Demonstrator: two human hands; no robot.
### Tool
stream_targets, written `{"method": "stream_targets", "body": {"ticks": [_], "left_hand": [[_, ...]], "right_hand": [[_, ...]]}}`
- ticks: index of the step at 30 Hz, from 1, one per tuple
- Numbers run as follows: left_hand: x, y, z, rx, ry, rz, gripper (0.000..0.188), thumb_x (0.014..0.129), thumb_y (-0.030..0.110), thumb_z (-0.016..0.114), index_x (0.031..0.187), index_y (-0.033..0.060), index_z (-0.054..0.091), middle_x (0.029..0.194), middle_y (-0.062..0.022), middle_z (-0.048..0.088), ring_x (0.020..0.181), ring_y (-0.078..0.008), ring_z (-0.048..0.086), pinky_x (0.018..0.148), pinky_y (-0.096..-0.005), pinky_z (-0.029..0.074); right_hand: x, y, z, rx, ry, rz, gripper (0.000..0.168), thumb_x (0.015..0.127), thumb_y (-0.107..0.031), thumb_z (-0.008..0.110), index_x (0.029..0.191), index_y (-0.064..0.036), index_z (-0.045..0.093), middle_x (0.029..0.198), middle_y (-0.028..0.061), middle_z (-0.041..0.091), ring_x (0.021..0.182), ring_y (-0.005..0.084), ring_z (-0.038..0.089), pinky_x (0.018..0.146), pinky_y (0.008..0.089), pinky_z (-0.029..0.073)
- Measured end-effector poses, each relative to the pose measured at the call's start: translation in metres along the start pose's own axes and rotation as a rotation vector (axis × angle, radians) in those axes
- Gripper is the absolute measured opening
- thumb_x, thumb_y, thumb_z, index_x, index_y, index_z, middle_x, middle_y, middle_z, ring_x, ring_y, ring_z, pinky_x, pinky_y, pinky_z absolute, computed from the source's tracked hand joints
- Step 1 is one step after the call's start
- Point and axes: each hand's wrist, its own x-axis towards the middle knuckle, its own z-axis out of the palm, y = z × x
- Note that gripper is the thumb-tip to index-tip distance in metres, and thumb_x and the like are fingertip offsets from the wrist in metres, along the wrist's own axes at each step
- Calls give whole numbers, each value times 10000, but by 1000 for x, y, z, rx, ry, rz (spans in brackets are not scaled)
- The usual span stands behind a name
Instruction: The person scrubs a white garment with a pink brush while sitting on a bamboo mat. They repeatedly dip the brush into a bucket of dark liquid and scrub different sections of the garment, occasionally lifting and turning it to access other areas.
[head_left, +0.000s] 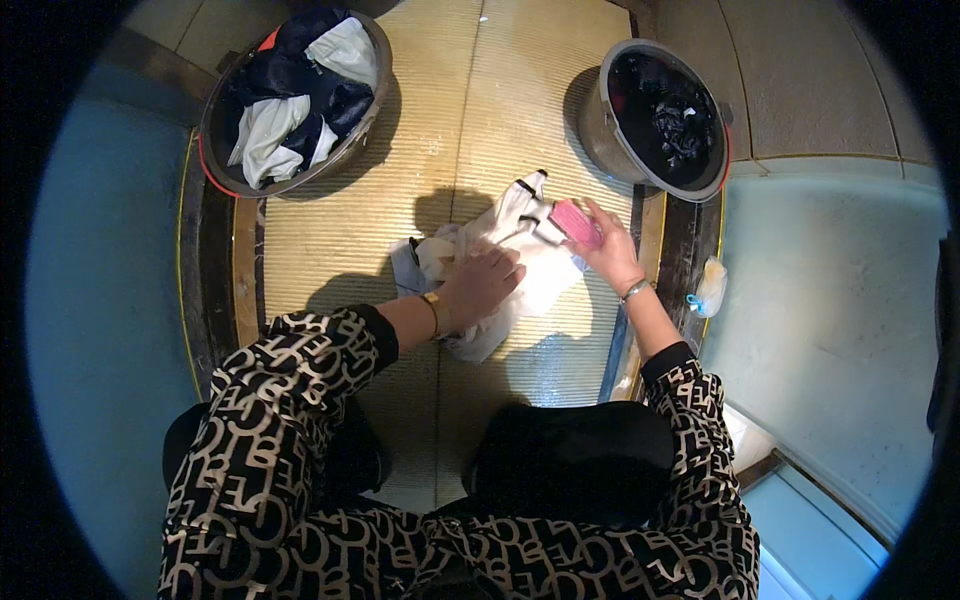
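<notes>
A white garment with black trim (536, 274) lies bunched on the ribbed floor in front of me. My left hand (484, 289) rests on its left part, fingers bent over the cloth; whether they pinch it I cannot tell. In my right hand (611, 251) is a pink scrubbing brush (576, 223), held at the upper right edge of the garment, near a black-trimmed end. The brush's underside is hidden.
A large bucket (382, 75) at the upper left holds dark and white clothes. Another bucket (596, 112) at the upper right holds dark cloth in dark liquid. A small tied plastic bag (712, 286) lies on the right ledge. Walls stand on both sides.
</notes>
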Motion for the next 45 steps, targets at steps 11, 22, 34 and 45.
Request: {"method": "stream_targets", "body": {"ticks": [11,22,34,45], "left_hand": [[-27,-13,49,186,-192,-40,563,905,302,542,1309,-90,542,1428,-232,499,1398,-376,390,1182,-496,274],[-37,-16,44,200,-226,16,548,912,274,535,1317,-95,519,1421,-247,495,1400,-378,382,1175,-457,309],[-32,-12,45,-40,-191,-172,544,931,276,531,1359,-59,511,1472,-213,462,1441,-361,332,1204,-485,244],[-16,-27,14,104,-211,-431,656,900,242,612,1477,27,387,1556,-132,359,1509,-365,155,1217,-575,142]], "right_hand": [[-8,49,66,-396,-30,-126,391,940,-376,631,1283,-190,639,1107,209,660,649,305,684,588,444,567],[13,35,48,-202,38,116,429,942,-361,617,1314,-148,601,948,194,690,699,357,692,590,478,562],[34,-12,-7,-230,128,68,507,873,-323,748,1355,-229,621,935,153,686,774,311,697,682,393,568],[153,37,-97,82,78,46,463,895,-348,735,1244,-52,670,1030,154,743,872,264,706,805,342,534]]}}
